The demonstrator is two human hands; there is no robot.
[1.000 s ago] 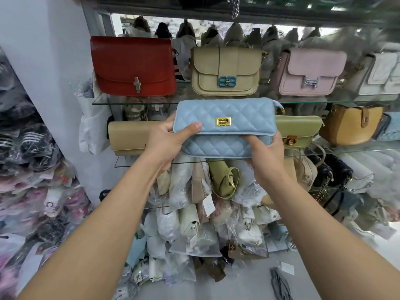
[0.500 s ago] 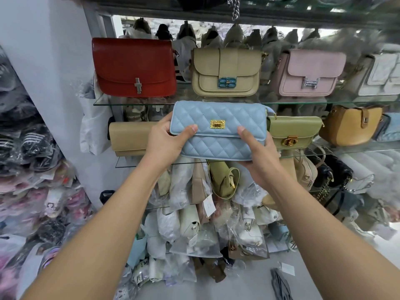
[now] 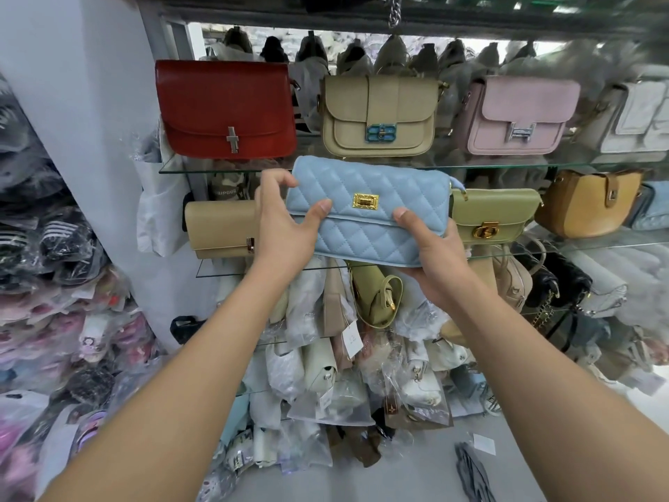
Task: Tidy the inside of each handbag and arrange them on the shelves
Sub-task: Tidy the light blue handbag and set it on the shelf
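Glass shelves [image 3: 506, 164], four bags [image 3: 376, 114] up top; left hand [image 3: 282, 226] and right hand [image 3: 438, 262] curl round one blue bag [image 3: 398, 186], thumbs forward.

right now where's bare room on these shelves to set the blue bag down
On the middle glass shelf, the gap between the tan flap bag and the olive bag, behind the blue quilted bag, looks free. The top shelf is packed; below, wrapped bags crowd together.
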